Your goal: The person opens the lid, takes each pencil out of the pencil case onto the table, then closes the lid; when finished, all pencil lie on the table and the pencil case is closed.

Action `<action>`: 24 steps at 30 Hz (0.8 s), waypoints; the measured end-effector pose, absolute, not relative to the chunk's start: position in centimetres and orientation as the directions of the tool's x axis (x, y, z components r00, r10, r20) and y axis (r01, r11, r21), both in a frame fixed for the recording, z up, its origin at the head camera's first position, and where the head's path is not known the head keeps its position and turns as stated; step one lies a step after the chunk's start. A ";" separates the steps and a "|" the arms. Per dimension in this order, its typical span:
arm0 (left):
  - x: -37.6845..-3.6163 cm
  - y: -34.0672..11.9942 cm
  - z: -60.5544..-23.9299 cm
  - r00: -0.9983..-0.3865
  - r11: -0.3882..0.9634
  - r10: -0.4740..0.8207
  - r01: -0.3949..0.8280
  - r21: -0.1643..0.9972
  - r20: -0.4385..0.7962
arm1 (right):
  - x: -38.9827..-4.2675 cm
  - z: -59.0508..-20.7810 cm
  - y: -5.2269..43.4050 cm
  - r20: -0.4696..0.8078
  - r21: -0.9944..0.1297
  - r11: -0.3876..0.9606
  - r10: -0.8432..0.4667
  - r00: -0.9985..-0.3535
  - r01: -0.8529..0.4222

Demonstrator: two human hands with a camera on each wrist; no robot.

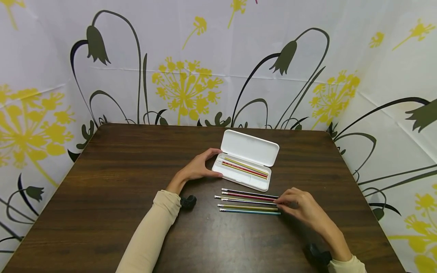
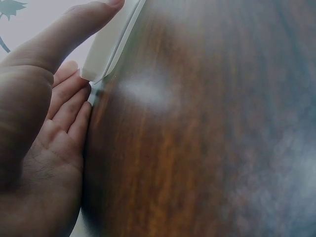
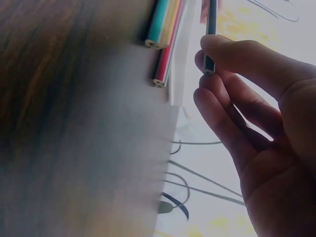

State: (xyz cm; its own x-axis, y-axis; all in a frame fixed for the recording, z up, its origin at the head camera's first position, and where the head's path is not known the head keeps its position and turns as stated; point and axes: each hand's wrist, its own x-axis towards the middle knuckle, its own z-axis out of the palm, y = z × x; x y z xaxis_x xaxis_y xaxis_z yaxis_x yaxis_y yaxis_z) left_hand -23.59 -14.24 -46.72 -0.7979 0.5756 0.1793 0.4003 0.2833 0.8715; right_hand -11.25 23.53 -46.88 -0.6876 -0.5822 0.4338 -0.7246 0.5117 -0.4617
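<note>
An open white pencil case (image 1: 259, 182) lies at mid-table with its lid (image 1: 250, 147) folded back and a few yellow and red pencils (image 1: 244, 168) inside. My left hand (image 1: 213, 163) grips the case's left end, thumb at the near corner and fingers at the far one; in the left wrist view the thumb (image 2: 74, 27) lies along the case (image 2: 106, 49). Several coloured pencils (image 1: 248, 207) lie side by side in front of the case. My right hand (image 1: 281, 202) pinches the right end of one dark grey pencil (image 3: 211, 19) between thumb and fingers (image 3: 232, 106).
The dark wooden table (image 1: 112, 189) is backed and flanked by a white curtain (image 1: 191, 57) printed with yellow and dark flowers. Black wrist straps (image 1: 187, 201) sit on both sleeved arms. The loose pencils' ends (image 3: 160, 44) lie just left of my right hand.
</note>
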 end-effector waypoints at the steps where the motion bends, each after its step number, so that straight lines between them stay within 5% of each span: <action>1: -23.6 -14.2 -46.7 -0.797 0.283 0.576 0.402 0.871 0.181 | -11.3 -47.0 23.5 0.430 -0.458 0.517 -0.583 -0.689 -0.723; 9: -23.8 -14.3 -46.9 -0.800 0.298 0.576 0.397 0.868 0.168 | -11.5 -48.3 23.2 0.383 -0.411 0.571 -0.599 -0.703 -0.711; 24: -23.8 -14.3 -47.0 -0.801 0.291 0.574 0.393 0.872 0.169 | -11.5 -48.3 23.0 0.365 -0.495 0.553 -0.568 -0.738 -0.670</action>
State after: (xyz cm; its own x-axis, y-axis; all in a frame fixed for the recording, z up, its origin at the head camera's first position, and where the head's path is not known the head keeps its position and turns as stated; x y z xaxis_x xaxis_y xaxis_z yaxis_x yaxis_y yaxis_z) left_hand -23.82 -14.28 -46.96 -0.8010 0.5743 0.1689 0.3927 0.2913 0.8723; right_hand -11.47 22.99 -48.26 -0.7381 -0.5676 0.3646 -0.6699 0.5529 -0.4954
